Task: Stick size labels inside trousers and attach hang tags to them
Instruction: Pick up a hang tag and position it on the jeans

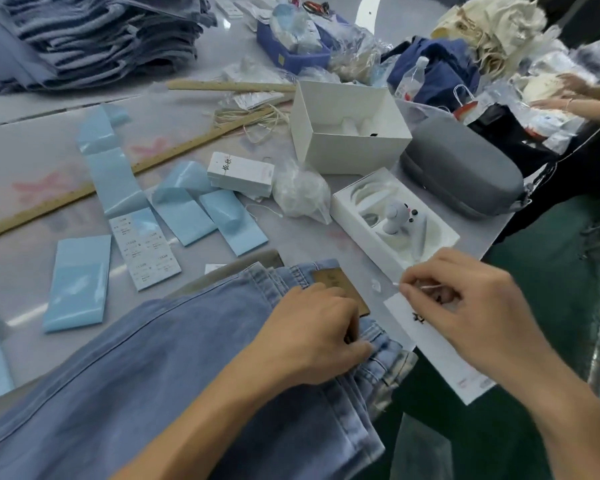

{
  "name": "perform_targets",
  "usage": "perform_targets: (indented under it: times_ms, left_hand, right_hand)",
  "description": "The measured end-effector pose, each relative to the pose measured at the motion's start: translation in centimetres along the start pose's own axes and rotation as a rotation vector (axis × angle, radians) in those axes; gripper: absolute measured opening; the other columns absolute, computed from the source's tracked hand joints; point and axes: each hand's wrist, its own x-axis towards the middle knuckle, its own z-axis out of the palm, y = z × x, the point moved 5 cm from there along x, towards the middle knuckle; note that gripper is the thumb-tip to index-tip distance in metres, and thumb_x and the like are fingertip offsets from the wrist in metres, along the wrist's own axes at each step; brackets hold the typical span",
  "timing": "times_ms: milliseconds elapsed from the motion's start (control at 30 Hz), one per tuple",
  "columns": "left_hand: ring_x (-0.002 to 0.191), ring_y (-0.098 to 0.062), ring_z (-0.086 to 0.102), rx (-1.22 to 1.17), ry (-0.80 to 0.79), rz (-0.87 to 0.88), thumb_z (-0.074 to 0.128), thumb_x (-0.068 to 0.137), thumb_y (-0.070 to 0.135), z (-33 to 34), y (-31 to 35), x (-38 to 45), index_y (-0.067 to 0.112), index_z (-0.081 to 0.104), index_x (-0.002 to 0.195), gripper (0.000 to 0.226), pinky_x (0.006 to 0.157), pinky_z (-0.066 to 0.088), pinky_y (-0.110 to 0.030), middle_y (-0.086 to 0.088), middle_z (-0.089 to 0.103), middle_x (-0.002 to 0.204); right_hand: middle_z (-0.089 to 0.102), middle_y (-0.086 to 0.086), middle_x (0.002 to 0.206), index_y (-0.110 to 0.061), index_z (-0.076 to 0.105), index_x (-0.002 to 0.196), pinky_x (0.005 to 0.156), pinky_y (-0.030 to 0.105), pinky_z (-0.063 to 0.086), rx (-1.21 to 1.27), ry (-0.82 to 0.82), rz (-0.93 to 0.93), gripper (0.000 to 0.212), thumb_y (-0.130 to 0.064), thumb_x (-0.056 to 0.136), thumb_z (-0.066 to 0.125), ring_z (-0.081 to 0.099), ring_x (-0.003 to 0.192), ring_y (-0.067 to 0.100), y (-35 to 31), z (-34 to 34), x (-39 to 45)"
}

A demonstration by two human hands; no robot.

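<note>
Trousers (174, 362), denim, waistband at table (32, 140) edge: left hand (312, 336) grips waistband; right hand (465, 306) pinches string of hang tag (440, 348), beside waistband. Tag apparently not yet attached; label sheet (144, 249) nearby; inside label unseen

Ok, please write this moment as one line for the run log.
step: attaching hang tag | left hand: grips jeans waistband | right hand: pinches tag string | hang tag: under right hand, at table edge
</note>
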Motion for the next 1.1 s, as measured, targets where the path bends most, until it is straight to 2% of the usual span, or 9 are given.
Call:
perform_targets:
  times_ms: [100,200,367,467,533,700,867,1000,1100]
  left_hand:
    - [0.081,-0.011,0.054,-0.150,0.010,-0.072,0.065,0.086,0.049,0.4,-0.2,-0.1,0.026,0.060,0.080,0.025,0.073,0.043,-0.034,0.011,0.061,0.080]
    - [0.062,-0.006,0.053,-0.518,0.016,-0.157,0.072,0.090,0.036,0.3,-1.5,-0.5,0.022,0.060,0.079,0.021,0.061,0.041,-0.028,0.014,0.058,0.066]
    - [0.060,-0.011,0.049,-0.950,0.121,-0.123,0.078,0.090,0.015,-0.3,-2.3,-1.4,0.004,0.063,0.082,0.020,0.059,0.039,-0.020,0.002,0.059,0.069]
    - [0.061,-0.014,0.054,-1.019,0.197,-0.141,0.082,0.085,0.013,-0.4,-2.8,-1.4,0.003,0.067,0.079,0.020,0.058,0.042,-0.023,-0.011,0.065,0.069]
    - [0.061,-0.016,0.057,-1.046,0.270,-0.170,0.086,0.081,0.014,-0.3,-3.2,-1.5,0.006,0.069,0.076,0.019,0.057,0.045,-0.024,-0.018,0.069,0.075]
    - [0.066,-0.010,0.061,-1.046,0.247,-0.095,0.087,0.080,0.016,-0.2,-2.8,-1.5,0.014,0.069,0.087,0.019,0.061,0.044,-0.020,-0.009,0.074,0.083]
    - [0.074,-0.019,0.063,-1.124,0.264,-0.075,0.080,0.086,0.020,-0.4,-2.9,-1.7,0.022,0.070,0.106,0.023,0.073,0.046,-0.037,-0.009,0.072,0.082]
    - [0.077,-0.018,0.064,-1.140,0.277,-0.065,0.078,0.089,0.016,-0.5,-3.0,-2.0,0.020,0.071,0.106,0.018,0.075,0.047,-0.032,-0.008,0.072,0.080]
    - [0.083,-0.018,0.069,-1.126,0.301,-0.062,0.077,0.087,0.015,-0.5,-3.0,-1.8,0.014,0.073,0.100,0.013,0.079,0.049,-0.038,-0.010,0.076,0.086]
  right_hand:
    - [0.063,-0.016,0.084,-0.028,0.074,0.085,0.065,0.019,0.048,0.130,-0.017,0.084,0.005,-0.032,0.084,0.071,0.064,0.076,0.009,0.9,2.2,-1.1]
    - [0.064,-0.013,0.086,-0.027,0.074,0.086,0.063,0.012,0.045,0.264,0.024,0.156,0.007,-0.020,0.086,0.076,0.062,0.073,0.009,1.0,3.9,-2.2]
    - [0.065,-0.008,0.083,-0.031,0.072,0.087,0.062,0.018,0.047,0.465,0.071,0.222,0.008,-0.023,0.088,0.073,0.060,0.070,0.016,0.3,4.2,-3.1]
    - [0.066,-0.008,0.082,-0.031,0.072,0.086,0.064,0.021,0.050,0.492,0.089,0.206,0.008,-0.023,0.088,0.073,0.062,0.072,0.017,-0.2,3.3,-3.2]
    - [0.066,-0.009,0.081,-0.030,0.072,0.085,0.062,0.016,0.047,0.474,0.069,0.191,0.008,-0.023,0.087,0.074,0.061,0.071,0.015,-0.5,3.0,-3.4]
    - [0.063,-0.012,0.079,-0.028,0.072,0.085,0.062,0.014,0.044,0.344,0.019,0.170,0.007,-0.021,0.087,0.076,0.060,0.070,0.012,-1.1,4.2,-4.1]
    - [0.060,-0.014,0.079,-0.030,0.068,0.084,0.061,0.010,0.043,0.301,0.126,0.134,0.004,-0.031,0.088,0.069,0.061,0.071,0.009,-2.0,4.7,-4.4]
    - [0.059,-0.017,0.078,-0.026,0.069,0.083,0.061,0.008,0.042,0.273,0.166,0.151,0.006,-0.027,0.088,0.071,0.061,0.071,0.007,-2.2,5.2,-4.6]
    - [0.061,-0.015,0.078,-0.024,0.070,0.084,0.061,0.009,0.043,0.283,0.211,0.165,0.004,-0.023,0.088,0.072,0.061,0.072,0.010,-2.2,5.2,-4.6]
